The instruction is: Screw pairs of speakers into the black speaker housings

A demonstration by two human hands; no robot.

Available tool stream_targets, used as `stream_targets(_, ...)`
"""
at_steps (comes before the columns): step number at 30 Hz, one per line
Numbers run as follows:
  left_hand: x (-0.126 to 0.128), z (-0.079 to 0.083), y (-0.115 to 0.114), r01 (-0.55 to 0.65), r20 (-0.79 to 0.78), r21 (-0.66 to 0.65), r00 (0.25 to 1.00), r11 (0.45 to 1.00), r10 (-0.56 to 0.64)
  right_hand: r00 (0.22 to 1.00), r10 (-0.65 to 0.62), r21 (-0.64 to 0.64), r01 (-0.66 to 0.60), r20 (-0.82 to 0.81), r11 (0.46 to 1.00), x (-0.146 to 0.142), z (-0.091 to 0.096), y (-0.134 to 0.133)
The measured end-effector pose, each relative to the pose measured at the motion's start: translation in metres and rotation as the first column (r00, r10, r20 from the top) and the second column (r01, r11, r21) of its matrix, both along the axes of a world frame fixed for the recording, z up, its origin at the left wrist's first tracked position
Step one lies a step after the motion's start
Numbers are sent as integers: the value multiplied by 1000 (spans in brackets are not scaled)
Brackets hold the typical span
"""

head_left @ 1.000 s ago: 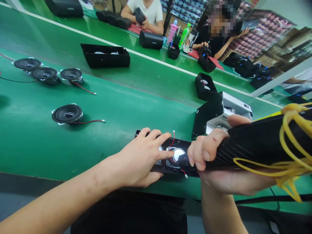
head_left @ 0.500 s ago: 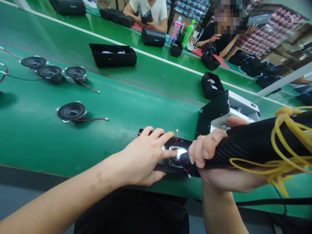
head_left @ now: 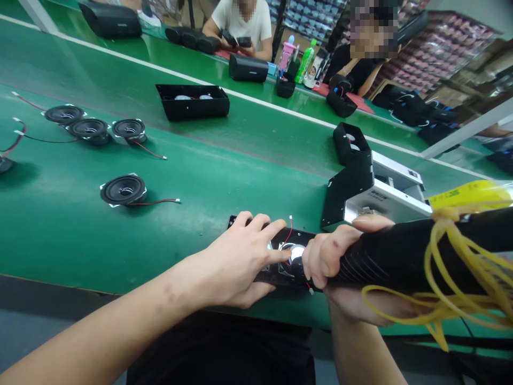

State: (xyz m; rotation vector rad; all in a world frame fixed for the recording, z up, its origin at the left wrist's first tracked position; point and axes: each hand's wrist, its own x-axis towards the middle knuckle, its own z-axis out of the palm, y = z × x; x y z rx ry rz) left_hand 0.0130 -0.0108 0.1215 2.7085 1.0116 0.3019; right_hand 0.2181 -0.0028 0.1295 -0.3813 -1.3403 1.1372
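Observation:
A black speaker housing (head_left: 302, 237) lies at the front of the bench, with round silver-backed speaker drivers (head_left: 297, 253) and red wires in it. My left hand (head_left: 242, 256) spans the housing, fingertips over its far side and thumb by its near edge, gripping it. My right hand (head_left: 340, 262) is wrapped round a thick black electric screwdriver (head_left: 388, 251) tied with yellow bands, low over the housing's right part. The tool's tip is hidden behind the fingers. Just beyond my right hand stands a silver and black machine (head_left: 372, 187).
Loose speaker drivers (head_left: 123, 190) with wires lie on the green bench (head_left: 192, 176) to the left. An open black housing (head_left: 194, 104) sits farther back, and a smaller one (head_left: 350, 143) stands behind the machine. Across the bench are two co-workers (head_left: 244, 27), bottles (head_left: 305, 60) and finished-looking speakers (head_left: 248, 68).
My right hand and the screwdriver have shifted slightly left, and a yellow label now shows behind the tool. My left hand stays on the housing. The view has moved a little.

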Motion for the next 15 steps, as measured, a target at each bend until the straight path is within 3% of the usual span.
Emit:
stream_targets(4, 1, 2, 1, 11, -7, 21, 1000, 1000, -11, 996, 57, 52, -61, 71, 997, -2, 2, 0)
stream_targets(8, 2, 2, 1, 12, -9, 23, 1000, 1000, -12, 1000, 6, -8, -6, 17, 1000, -7, 4, -6)
stream_targets(13, 1, 0, 1, 10, -4, 19, 1000, 1000, -10, 998, 56, -49, -56, 4, 997, -5, -3, -6)
stream_targets(15, 1, -2, 0, 5, 11, 14, 1000, 1000, -6, 1000, 14, -111, -14, -3, 994, -5, -7, -7)
